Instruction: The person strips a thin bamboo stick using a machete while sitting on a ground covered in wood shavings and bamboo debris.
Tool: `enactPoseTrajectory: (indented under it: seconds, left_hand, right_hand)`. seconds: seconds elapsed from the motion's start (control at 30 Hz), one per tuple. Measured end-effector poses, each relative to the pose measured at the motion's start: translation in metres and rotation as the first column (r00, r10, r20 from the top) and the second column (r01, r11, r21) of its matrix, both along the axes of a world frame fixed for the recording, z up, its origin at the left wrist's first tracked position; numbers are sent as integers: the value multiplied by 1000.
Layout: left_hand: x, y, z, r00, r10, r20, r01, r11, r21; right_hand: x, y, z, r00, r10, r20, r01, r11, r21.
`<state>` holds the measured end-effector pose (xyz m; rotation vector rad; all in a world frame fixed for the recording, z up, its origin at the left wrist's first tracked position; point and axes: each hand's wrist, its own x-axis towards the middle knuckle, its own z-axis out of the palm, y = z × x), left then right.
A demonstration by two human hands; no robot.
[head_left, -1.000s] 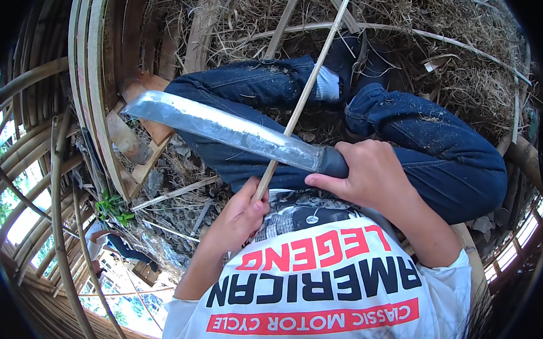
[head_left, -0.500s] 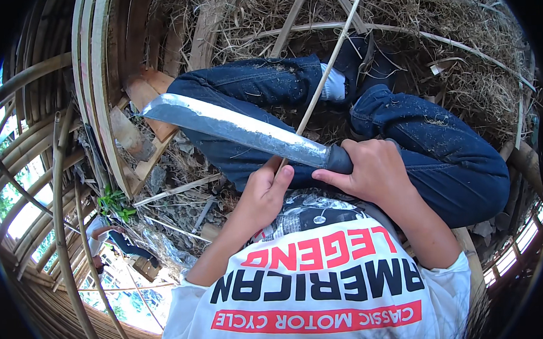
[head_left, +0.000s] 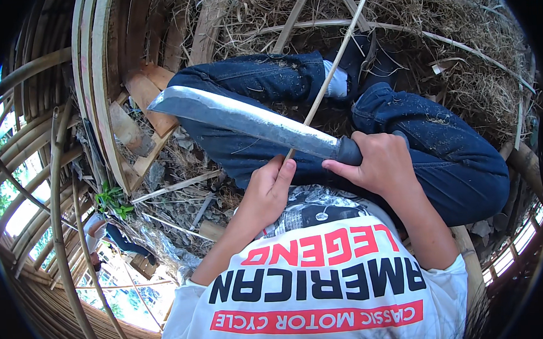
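My right hand (head_left: 380, 163) is closed round the dark handle of a machete (head_left: 251, 122). Its broad blade points to the upper left, over my crossed legs in dark jeans (head_left: 440, 156). My left hand (head_left: 271, 187) pinches the near end of a long thin bamboo strip (head_left: 325, 85) between thumb and fingers. From there the strip runs away from me to the upper right, beyond my feet. The blade, near its handle, crosses over the strip a little ahead of my left hand; whether it touches the strip I cannot tell.
Curly shavings (head_left: 453, 34) cover the ground ahead and to the right, with loose strips among them. Wooden boards (head_left: 92, 86) stand at the left beside a bamboo lattice (head_left: 28, 138). A green plant (head_left: 112, 200) grows there, and another person (head_left: 120, 237) sits farther off at the lower left.
My right hand and the machete have shifted slightly to the right. My left hand, still pinching the bamboo strip, has moved a little up and right.
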<state>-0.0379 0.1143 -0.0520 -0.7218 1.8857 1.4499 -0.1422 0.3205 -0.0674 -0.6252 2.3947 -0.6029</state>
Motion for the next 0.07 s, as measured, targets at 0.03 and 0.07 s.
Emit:
enactPoseTrajectory:
  seconds: [0.03,0.07]
  left_hand:
    - [0,1,0,1000,12,-8,-12,1000,2]
    - [0,1,0,1000,10,-16,-10,1000,0]
  right_hand:
    - [0,1,0,1000,4,-3,-4,1000,4]
    - [0,1,0,1000,5,1,-5,1000,11]
